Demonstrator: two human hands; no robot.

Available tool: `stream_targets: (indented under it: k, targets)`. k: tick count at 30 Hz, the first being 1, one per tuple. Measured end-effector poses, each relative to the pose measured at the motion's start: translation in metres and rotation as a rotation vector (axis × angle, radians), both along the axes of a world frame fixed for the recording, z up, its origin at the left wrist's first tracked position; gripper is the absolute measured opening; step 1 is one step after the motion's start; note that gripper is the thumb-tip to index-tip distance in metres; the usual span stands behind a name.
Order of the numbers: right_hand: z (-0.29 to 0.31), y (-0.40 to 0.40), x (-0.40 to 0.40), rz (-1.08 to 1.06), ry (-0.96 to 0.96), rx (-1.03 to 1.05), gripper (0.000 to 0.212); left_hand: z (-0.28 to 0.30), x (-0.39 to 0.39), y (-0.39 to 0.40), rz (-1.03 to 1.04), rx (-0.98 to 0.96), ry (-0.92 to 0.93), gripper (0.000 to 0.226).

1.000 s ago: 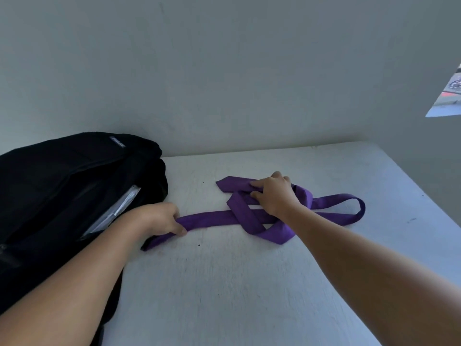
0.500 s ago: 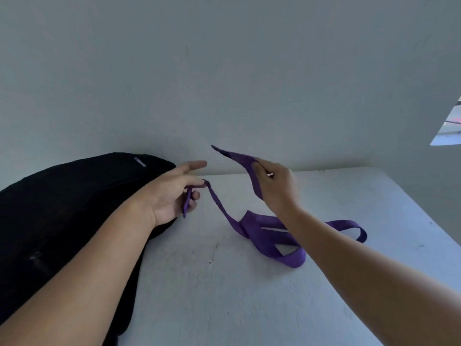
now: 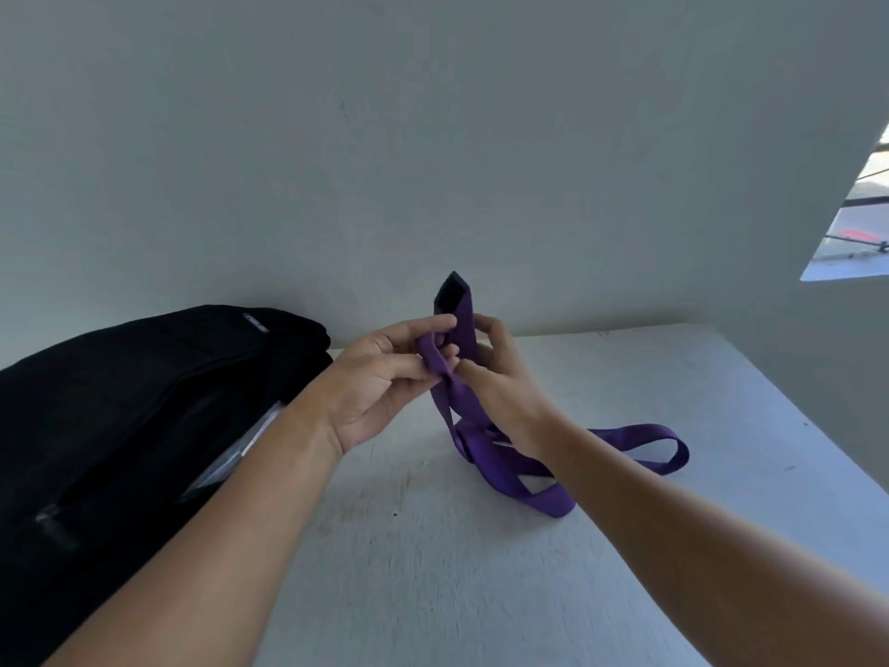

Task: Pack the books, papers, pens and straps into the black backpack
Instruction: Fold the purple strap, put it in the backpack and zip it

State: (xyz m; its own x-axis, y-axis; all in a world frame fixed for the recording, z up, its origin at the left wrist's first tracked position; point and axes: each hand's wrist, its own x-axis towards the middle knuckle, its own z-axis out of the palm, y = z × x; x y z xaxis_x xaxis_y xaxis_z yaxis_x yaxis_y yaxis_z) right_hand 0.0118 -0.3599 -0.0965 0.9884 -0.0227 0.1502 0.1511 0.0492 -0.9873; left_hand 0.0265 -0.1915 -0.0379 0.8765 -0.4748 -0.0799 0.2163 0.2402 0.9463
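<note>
Hands now together above desk's middle, apart half a second ago; strap end raised upright. Black backpack (image 3: 144, 416) lies along desk's (image 3: 433, 570) left edge, pocket open, papers (image 3: 250, 438) showing inside. Left hand (image 3: 380, 382) pinches purple strap (image 3: 486, 454) between thumb and fingers. Right hand (image 3: 500, 382) grips same strap just beside it. Strap's loops trail on desk toward right edge.

- My left hand (image 3: 380, 382) is raised, palm turned right, fingers curled and pinching the long purple woven strap (image 3: 481, 435).
- My right hand (image 3: 500, 377) meets it from the right, fingertips gripping the same strap.
- Both forearms reach in bare.
</note>
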Motion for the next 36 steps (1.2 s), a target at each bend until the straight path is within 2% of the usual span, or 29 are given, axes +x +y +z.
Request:
stream_targets:
  k: [3,4,5,7,11,13,17,20,25,29,36]
  targets:
    - [-0.001,-0.003,-0.003,-0.005,-0.029,-0.083,0.034,-0.005,0.003,-0.002,0.06,0.161,-0.173,0.025]
    - [-0.002,-0.004,-0.004,-0.005,-0.024,-0.077,0.029,-0.005,0.002,-0.007,0.114,0.254,-0.241,0.013]
    - [0.0,-0.004,-0.005,-0.007,0.001,-0.033,0.027,-0.005,0.0,-0.011,0.158,0.33,-0.296,0.013]
    - [0.002,-0.003,-0.007,-0.02,0.069,0.061,0.023,-0.007,-0.001,-0.018,0.192,0.405,-0.336,0.035]
    - [-0.001,-0.009,-0.005,-0.089,0.1,0.068,0.02,-0.015,0.005,-0.028,0.236,0.481,-0.363,0.07]
    - [0.0,-0.01,-0.007,-0.092,0.094,0.087,0.022,-0.016,0.005,-0.032,0.293,0.5,-0.401,0.067]
    - [0.002,-0.016,-0.01,-0.122,0.093,0.123,0.018,-0.016,-0.004,-0.045,0.156,0.421,-0.435,0.047]
    - [0.005,-0.019,-0.011,-0.127,0.106,0.161,0.017,-0.022,-0.005,-0.054,0.154,0.336,-0.412,0.035]
    - [0.007,-0.023,-0.015,-0.11,0.152,0.288,0.021,-0.026,-0.007,-0.069,0.314,0.164,-0.297,0.015]
    - [0.011,-0.028,-0.017,-0.053,0.171,0.325,0.043,-0.026,-0.007,-0.075,0.471,0.054,-0.303,0.012]
    - [0.01,-0.024,-0.017,-0.136,-0.013,0.181,0.018,-0.027,-0.008,-0.088,0.629,0.074,-0.298,0.006]
